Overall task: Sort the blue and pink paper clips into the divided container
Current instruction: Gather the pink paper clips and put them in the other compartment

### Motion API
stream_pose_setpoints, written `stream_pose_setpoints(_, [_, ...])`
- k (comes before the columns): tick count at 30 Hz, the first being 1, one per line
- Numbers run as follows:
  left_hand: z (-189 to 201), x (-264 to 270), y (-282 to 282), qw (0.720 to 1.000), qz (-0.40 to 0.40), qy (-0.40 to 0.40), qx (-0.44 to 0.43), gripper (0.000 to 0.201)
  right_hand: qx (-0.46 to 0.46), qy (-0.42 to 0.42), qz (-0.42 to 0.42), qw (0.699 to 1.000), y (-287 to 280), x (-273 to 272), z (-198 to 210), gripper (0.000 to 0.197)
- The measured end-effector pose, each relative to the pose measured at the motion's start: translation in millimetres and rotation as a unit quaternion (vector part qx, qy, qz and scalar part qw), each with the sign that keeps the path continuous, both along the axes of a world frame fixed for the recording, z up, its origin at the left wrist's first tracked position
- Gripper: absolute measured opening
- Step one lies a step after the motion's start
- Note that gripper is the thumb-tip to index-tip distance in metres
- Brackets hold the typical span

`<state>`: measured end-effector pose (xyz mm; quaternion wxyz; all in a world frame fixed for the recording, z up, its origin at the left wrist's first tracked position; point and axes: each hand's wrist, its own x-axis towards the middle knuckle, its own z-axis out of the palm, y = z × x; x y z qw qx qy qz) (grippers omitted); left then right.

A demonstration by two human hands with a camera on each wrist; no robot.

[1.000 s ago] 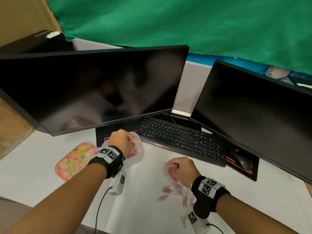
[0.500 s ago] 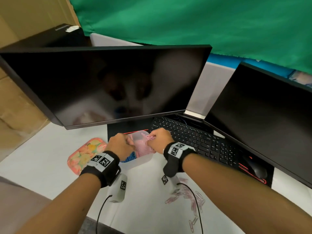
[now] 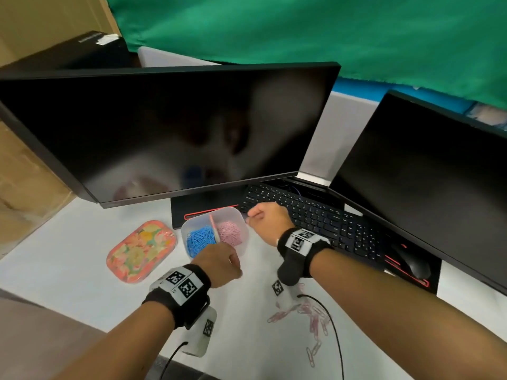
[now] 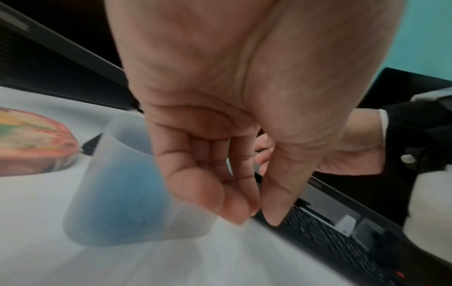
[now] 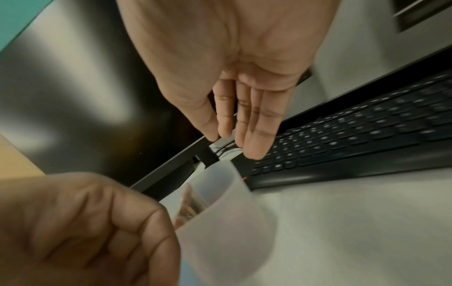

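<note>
My left hand (image 3: 219, 266) hangs loosely curled and empty at the near wall of the divided container (image 3: 238, 215), blue clips left, pink right; a careless knock could tip it. My right hand (image 3: 270, 219), fingers relaxed and apparently empty, has left the pink side it reached half a second ago. Loose pink clips (image 3: 310, 315) remain on the desk.

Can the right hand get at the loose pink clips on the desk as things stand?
Probably yes. The right hand is empty, fingers relaxed, beside the divided container. The loose pink clips lie on bare desk under that forearm; only the wrist camera's cable crosses them.
</note>
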<state>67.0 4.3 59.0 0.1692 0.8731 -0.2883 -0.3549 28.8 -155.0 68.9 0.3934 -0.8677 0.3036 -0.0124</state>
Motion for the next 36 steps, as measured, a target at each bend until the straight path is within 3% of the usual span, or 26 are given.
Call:
stream_pose_setpoints(2, [-7.0,-9.0,-7.8,0.999,-0.043,-0.016,-0.014,0.013,-0.033,0.015,0.005,0.999,-16.8,-30.2,-6.7,0.021])
stream_pose_setpoints(5, [-21.5,-25.9,-20.5,0.994,-0.104,-0.019,-0.005,0.034,-0.091,0.125,0.033,0.987,-36.1,-86.5,-30.2,0.031])
stream_pose_setpoints(8, [-37.1,-45.3,-33.0,0.982,-0.183,-0.028,0.021,0.054,-0.073,0.216,0.115,0.967,-36.7,-139.3,-59.8,0.055])
stream_pose_setpoints(12, [-48.8,-71.6,-43.3,0.962,-0.264,-0.058,0.04,0.063,-0.09,0.22,0.259,0.936,-15.6,-179.9,-81.6,0.071])
stream_pose_setpoints(16, [-58.8,-85.4,-41.2,0.959,-0.267,-0.065,0.065,0.054,-0.083,0.191,0.291,0.934,-2.7,-208.6,-82.9,0.069])
stream_pose_setpoints(18, [-62.6,-89.2,-38.8,0.958,-0.27,-0.064,0.079,0.052,-0.047,0.166,0.265,0.949,-4.9,-221.4,-82.0,0.062])
stream_pose_setpoints(21, [-66.0,-93.9,-39.0,0.959,-0.268,-0.059,0.075,0.05,-0.06,0.112,0.145,0.981,-18.2,-239.4,-79.2,0.057])
stream_pose_setpoints(24, [-70.0,-98.9,-43.4,0.962,-0.264,-0.051,0.051,0.046,-0.077,0.153,0.033,0.985,-30.2,-255.7,-78.9,0.062])
stream_pose_setpoints(27, [-75.0,-105.9,-51.2,0.962,-0.267,-0.056,0.028,0.043,-0.067,0.205,0.024,0.976,-27.1,-257.6,-82.7,0.06])
stream_pose_setpoints(30, [-80.1,-114.5,-57.2,0.957,-0.28,-0.07,0.009,0.043,-0.046,0.17,0.028,0.984,-13.7,-246.7,-88.0,0.05])
stream_pose_setpoints(34, [-86.1,-123.8,-58.5,0.953,-0.296,-0.052,-0.028,0.034,-0.024,0.128,0.049,0.99,5.9,-233.5,-93.4,0.019])
stream_pose_setpoints(36, [-83.9,-123.9,-56.1,0.954,-0.292,-0.05,-0.039,0.032,-0.011,0.122,0.056,0.991,7.5,-233.9,-92.0,0.015])
